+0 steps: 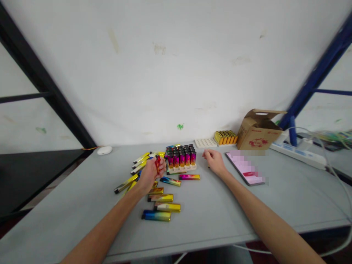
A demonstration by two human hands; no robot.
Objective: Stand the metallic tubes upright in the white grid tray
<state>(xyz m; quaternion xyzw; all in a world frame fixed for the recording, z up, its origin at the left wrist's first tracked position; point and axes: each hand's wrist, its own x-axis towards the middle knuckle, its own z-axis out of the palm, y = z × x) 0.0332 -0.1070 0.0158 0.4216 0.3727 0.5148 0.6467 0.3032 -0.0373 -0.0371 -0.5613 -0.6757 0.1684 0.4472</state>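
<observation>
My left hand (148, 174) is wrapped around a red lighter (157, 163), held upright just left of a white tray (183, 169). Rows of purple-and-orange lighters (182, 158) with black tops stand in that tray. Around and under my left hand lie loose lighters, among them a yellow one (167, 207) and a blue-yellow one (156, 215). A pink-yellow lighter (189, 177) lies in front of the tray. To the tray's right, my right hand (214, 161) rests on the table with fingers curled in. A tiny dark-yellow bit shows beneath it; what it holds, if anything, is hidden.
Against the wall stand a white holed tray (205, 143), a block of yellow-orange lighters (226, 137) and an open cardboard box (257, 132). A phone (244, 168) lies right of my right hand. Behind it is a power strip (299, 156) with cables. A white case (104, 150) sits far left.
</observation>
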